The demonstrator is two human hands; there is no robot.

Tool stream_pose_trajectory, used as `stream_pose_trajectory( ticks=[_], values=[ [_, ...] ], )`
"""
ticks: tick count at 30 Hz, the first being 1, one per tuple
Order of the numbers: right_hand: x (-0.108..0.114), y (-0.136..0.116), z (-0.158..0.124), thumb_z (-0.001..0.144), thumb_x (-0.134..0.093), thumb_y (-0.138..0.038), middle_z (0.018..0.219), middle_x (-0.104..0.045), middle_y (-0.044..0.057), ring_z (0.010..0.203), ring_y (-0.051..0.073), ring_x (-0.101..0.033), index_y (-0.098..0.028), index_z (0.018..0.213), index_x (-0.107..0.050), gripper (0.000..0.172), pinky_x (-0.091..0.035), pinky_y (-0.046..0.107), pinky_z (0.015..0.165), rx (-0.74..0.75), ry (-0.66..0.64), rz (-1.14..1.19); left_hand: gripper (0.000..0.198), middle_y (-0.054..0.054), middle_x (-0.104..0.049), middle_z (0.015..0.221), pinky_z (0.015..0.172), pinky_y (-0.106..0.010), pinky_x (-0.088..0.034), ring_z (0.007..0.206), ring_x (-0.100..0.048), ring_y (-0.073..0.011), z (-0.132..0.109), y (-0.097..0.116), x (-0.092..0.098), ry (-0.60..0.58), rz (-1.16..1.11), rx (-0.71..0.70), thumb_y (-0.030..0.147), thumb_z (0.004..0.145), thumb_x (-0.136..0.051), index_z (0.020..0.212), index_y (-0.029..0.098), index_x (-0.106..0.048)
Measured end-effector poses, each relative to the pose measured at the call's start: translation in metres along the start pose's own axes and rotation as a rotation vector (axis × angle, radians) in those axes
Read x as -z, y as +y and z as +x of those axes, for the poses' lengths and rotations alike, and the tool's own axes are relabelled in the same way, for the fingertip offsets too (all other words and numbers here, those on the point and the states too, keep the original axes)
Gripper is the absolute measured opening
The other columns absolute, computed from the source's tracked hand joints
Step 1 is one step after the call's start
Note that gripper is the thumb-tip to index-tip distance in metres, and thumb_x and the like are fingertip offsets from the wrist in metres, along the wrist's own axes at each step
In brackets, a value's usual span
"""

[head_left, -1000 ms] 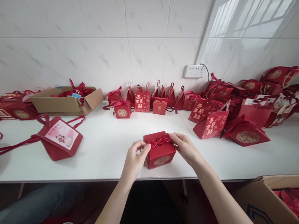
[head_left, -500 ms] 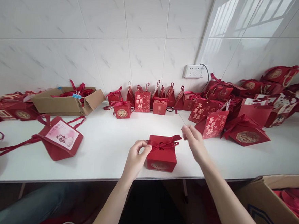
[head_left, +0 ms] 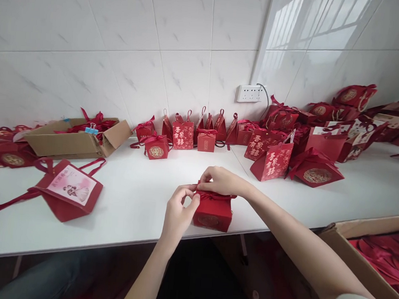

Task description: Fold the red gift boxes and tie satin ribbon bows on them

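A small red gift box (head_left: 213, 213) with a gold emblem on its front stands near the front edge of the white table (head_left: 137, 200). A red ribbon (head_left: 216, 196) lies across its top. My left hand (head_left: 178, 212) is at the box's left top corner, fingers pinched on the ribbon's left end. My right hand (head_left: 220, 180) reaches over the top of the box, fingers curled and pinching the ribbon near the middle. Both hands touch the box's top.
Several red gift boxes and bags (head_left: 183, 135) line the wall, with a larger pile (head_left: 316, 135) at the right. A flat red bag with a picture (head_left: 68, 188) lies at the left beside an open cardboard box (head_left: 73, 138). Another carton (head_left: 376, 257) with red ribbons sits low right.
My right hand, which had pulled away to the right with the ribbon end, has come back over the top of the box. The view has shifted slightly right.
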State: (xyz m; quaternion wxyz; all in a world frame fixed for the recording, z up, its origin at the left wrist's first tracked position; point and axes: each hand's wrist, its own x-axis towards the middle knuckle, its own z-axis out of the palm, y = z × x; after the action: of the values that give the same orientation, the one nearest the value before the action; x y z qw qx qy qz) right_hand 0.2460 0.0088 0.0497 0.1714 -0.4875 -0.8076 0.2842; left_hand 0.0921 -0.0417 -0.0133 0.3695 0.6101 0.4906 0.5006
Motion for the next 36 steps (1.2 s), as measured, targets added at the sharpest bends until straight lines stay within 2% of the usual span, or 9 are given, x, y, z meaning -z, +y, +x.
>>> stream_pose_trajectory(
  ticks=[4,9,15,20,22,24,28,32,36],
  values=[
    [-0.004,0.01,0.0,0.075,-0.059,-0.031,0.066,-0.067,0.003,0.061,0.015,-0.057,-0.018,0.062,-0.065,0.019,-0.04,0.026,0.057,-0.054,0.128,0.164,0.019,-0.007,-0.061,0.104,0.069,-0.028,-0.047,0.095,-0.058,-0.0208,-0.007,0.0,-0.002,0.052,0.064,-0.019,0.024,0.075,-0.053,0.059,0.019,-0.043],
    [-0.013,0.021,0.004,0.076,-0.056,-0.03,0.063,-0.062,0.002,0.058,0.013,-0.052,-0.017,0.061,-0.06,0.021,-0.038,0.027,0.057,-0.121,0.21,0.267,0.018,-0.004,-0.058,0.088,0.057,-0.023,-0.044,0.088,-0.057,-0.0189,-0.009,0.0,-0.007,0.099,0.156,-0.105,0.016,0.071,-0.051,0.059,0.02,-0.039],
    [-0.017,0.029,0.008,0.079,-0.055,-0.033,0.06,-0.057,0.0,0.054,0.012,-0.049,-0.017,0.063,-0.055,0.023,-0.036,0.026,0.055,-0.158,0.224,0.423,0.018,-0.004,-0.057,0.094,0.082,-0.032,-0.048,0.095,-0.056,-0.0176,-0.007,0.0,-0.011,0.051,0.231,-0.295,0.009,0.075,-0.047,0.087,0.021,-0.051],
    [-0.009,0.044,-0.026,0.082,-0.05,-0.051,0.078,-0.062,0.005,0.074,0.017,-0.057,-0.017,0.08,-0.056,0.035,-0.041,0.029,0.066,-0.208,0.453,0.439,0.03,-0.005,-0.054,0.105,0.091,-0.035,-0.045,0.106,-0.051,-0.0188,-0.003,0.002,-0.008,-0.095,0.342,-0.427,0.006,0.08,-0.04,0.093,0.023,-0.062],
    [-0.01,0.051,-0.046,0.079,-0.049,-0.06,0.073,-0.06,0.004,0.071,0.017,-0.055,-0.017,0.075,-0.055,0.044,-0.04,0.029,0.064,-0.243,0.393,0.433,0.031,-0.005,-0.055,0.104,0.09,-0.035,-0.046,0.105,-0.051,-0.0191,-0.002,0.002,-0.008,-0.116,0.337,-0.421,0.006,0.08,-0.041,0.094,0.023,-0.063],
    [-0.013,0.058,-0.063,0.076,-0.051,-0.063,0.071,-0.06,0.004,0.069,0.017,-0.056,-0.016,0.074,-0.056,0.048,-0.041,0.03,0.063,-0.256,0.224,0.522,0.031,-0.005,-0.056,0.103,0.09,-0.036,-0.046,0.103,-0.052,-0.0197,-0.001,0.001,-0.007,-0.122,0.328,-0.414,0.006,0.079,-0.041,0.093,0.023,-0.064],
    [-0.018,0.068,-0.074,0.072,-0.064,-0.054,0.076,-0.062,0.004,0.072,0.017,-0.057,-0.015,0.077,-0.06,0.04,-0.043,0.032,0.071,-0.201,0.054,0.726,0.032,-0.005,-0.057,0.102,0.091,-0.037,-0.046,0.104,-0.051,-0.0201,0.002,0.0,-0.007,-0.142,0.301,-0.406,0.007,0.079,-0.041,0.094,0.023,-0.065],
    [-0.011,0.074,-0.066,0.071,-0.065,-0.052,0.058,-0.052,-0.002,0.055,0.011,-0.047,-0.016,0.065,-0.057,0.037,-0.038,0.027,0.059,-0.195,0.119,0.874,0.034,-0.004,-0.059,0.099,0.091,-0.038,-0.046,0.104,-0.05,-0.0205,0.002,0.002,-0.006,-0.167,0.292,-0.39,0.007,0.079,-0.041,0.094,0.024,-0.066],
    [0.002,0.071,-0.045,0.072,-0.062,-0.052,0.056,-0.052,-0.002,0.054,0.009,-0.044,-0.015,0.057,-0.055,0.04,-0.034,0.026,0.056,-0.195,0.275,0.719,0.039,-0.004,-0.058,0.099,0.09,-0.037,-0.047,0.104,-0.049,-0.0207,0.003,0.004,-0.004,-0.201,0.322,-0.39,0.005,0.079,-0.04,0.098,0.026,-0.066]
  ],
)
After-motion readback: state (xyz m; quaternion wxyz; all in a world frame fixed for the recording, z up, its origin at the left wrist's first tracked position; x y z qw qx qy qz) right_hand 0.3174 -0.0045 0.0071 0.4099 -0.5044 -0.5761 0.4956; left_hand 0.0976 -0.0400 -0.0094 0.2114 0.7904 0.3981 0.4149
